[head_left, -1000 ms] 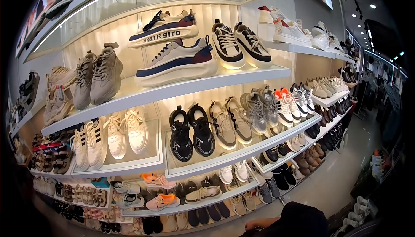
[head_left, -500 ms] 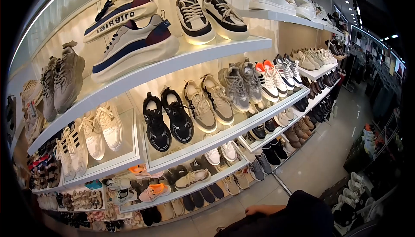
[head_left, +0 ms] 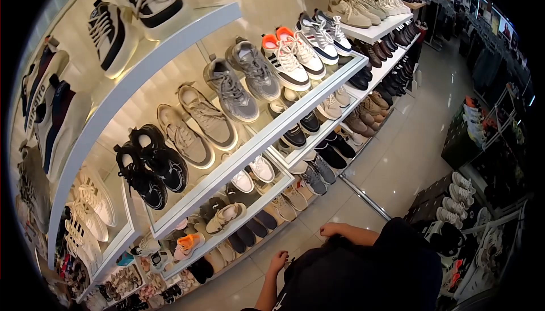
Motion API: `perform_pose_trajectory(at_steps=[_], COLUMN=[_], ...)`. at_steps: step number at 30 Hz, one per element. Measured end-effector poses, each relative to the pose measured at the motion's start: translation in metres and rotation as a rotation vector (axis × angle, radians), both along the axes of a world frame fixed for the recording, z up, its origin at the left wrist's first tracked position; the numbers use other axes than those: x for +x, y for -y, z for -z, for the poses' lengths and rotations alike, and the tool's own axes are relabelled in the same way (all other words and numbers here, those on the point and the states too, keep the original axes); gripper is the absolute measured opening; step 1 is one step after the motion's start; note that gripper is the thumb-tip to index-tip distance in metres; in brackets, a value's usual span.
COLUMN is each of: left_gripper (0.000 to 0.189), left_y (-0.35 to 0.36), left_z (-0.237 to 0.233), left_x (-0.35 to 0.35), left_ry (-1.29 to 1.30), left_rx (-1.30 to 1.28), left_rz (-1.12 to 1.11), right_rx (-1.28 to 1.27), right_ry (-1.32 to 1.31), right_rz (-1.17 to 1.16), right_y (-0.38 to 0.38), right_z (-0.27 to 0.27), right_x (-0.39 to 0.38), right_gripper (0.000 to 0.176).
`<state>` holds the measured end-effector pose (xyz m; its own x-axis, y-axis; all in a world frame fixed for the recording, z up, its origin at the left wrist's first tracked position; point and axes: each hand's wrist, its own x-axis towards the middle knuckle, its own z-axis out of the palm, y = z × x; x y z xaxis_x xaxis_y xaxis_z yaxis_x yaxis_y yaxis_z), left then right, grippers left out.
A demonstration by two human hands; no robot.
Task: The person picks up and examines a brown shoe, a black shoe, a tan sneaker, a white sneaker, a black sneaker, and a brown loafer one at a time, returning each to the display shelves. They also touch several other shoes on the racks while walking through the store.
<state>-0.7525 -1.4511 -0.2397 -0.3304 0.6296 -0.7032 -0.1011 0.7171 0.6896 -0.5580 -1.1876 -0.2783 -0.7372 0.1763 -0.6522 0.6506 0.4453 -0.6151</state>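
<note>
My right hand [head_left: 330,230] is held low in front of my dark top, over the tiled floor, with its fingers curled in. Lower and to the left, my left hand [head_left: 279,260] hangs over the floor near the bottom shelf, its fingers loosely closed. Neither hand touches a shoe, and no object shows in them. Closest to the hands are grey sneakers [head_left: 313,179] and beige shoes [head_left: 283,207] on the bottom shelf. Above these stand black sneakers [head_left: 164,160], tan sneakers [head_left: 207,119], grey sneakers [head_left: 233,87] and white sneakers with orange lining [head_left: 293,55] on a glass shelf.
A lit upper shelf [head_left: 153,55] juts out on the left and carries thick-soled sneakers. Leather shoes [head_left: 377,54] line the far shelves. A metal floor strip [head_left: 363,196] crosses the tiled aisle [head_left: 417,141]. On the right stand more shoe racks [head_left: 454,197] and dark boxes.
My view has turned right and downward, so the shelves have shifted left. My left hand has come into view, and more of my right forearm shows.
</note>
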Motion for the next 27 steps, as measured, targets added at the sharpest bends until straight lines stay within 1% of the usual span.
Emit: perform_pose_trajectory(at_steps=[1, 3, 5, 7, 8, 9, 11, 12, 13, 14, 15, 16, 17, 19, 21, 23, 25, 27], left_gripper=[0.038, 0.036, 0.034, 0.031, 0.031, 0.03, 0.029, 0.029, 0.028, 0.028, 0.028, 0.028, 0.027, 0.026, 0.026, 0.025, 0.025, 0.025], left_y=[-0.02, -0.069, -0.117, -0.17, -0.195, -0.221, -0.266, -0.286, -0.305, -0.323, -0.343, -0.358, -0.372, -0.402, -0.434, -0.464, -0.497, -0.528], left_z=[-0.007, -0.023, -0.048, -0.064, -0.072, -0.081, -0.094, -0.1, -0.107, -0.115, -0.122, -0.127, -0.131, -0.135, -0.146, -0.17, -0.181, -0.204], left_x=[0.007, 0.021, 0.038, 0.05, 0.057, 0.064, 0.082, 0.091, 0.101, 0.112, 0.122, 0.133, 0.144, 0.163, 0.18, 0.198, 0.208, 0.216], left_ry=[-0.023, -0.043, -0.021, -0.01, -0.001, -0.028, -0.038, -0.012, 0.013, 0.04, 0.052, 0.073, 0.093, 0.106, 0.114, 0.096, 0.127, 0.149], left_rx=[0.032, 0.057, 0.231, 0.326, 0.321, 0.373, 0.432, 0.449, 0.472, 0.45, 0.471, 0.49, 0.502, 0.528, 0.557, 0.582, 0.612, 0.644], left_rz=[0.048, 0.112, 0.242, 0.309, 0.326, 0.38, 0.467, 0.538, 0.609, 0.699, 0.733, 0.819, 0.905, 0.993, 1.064, 1.075, 1.093, 1.075], right_rx=[-0.015, 0.035, 0.052, 0.01, -0.011, -0.015, 0.139, 0.192, 0.2, 0.171, 0.142, 0.029, 0.037, 0.044, -0.142, -0.213, -0.163, -0.347], right_ry=[0.003, 0.136, 0.145, 0.203, 0.194, 0.199, 0.19, 0.138, 0.149, 0.078, -0.002, -0.022, -0.018, -0.039, -0.037, 0.049, 0.176, 0.309], right_rz=[0.013, 0.059, 0.093, 0.32, 0.34, 0.364, 0.401, 0.476, 0.508, 0.738, 0.968, 1.171, 1.213, 1.471, 1.642, 1.674, 1.471, 1.399], right_y=[-0.006, -0.025, -0.04, -0.057, -0.068, -0.075, -0.091, -0.096, -0.094, -0.094, -0.097, -0.093, -0.088, -0.061, -0.03, 0.004, 0.038, 0.067], right_z=[0.011, 0.032, 0.033, 0.028, 0.026, 0.024, 0.032, 0.024, 0.022, 0.019, 0.015, 0.007, 0.004, 0.022, 0.047, 0.047, 0.057, 0.055], right_x=[0.017, 0.055, 0.092, 0.128, 0.148, 0.164, 0.2, 0.217, 0.234, 0.251, 0.266, 0.28, 0.293, 0.307, 0.312, 0.305, 0.297, 0.284], right_gripper=[0.041, 0.042, 0.043, 0.043, 0.042, 0.042, 0.04, 0.038, 0.038, 0.036, 0.035, 0.034, 0.034, 0.034, 0.036, 0.035, 0.038, 0.042])
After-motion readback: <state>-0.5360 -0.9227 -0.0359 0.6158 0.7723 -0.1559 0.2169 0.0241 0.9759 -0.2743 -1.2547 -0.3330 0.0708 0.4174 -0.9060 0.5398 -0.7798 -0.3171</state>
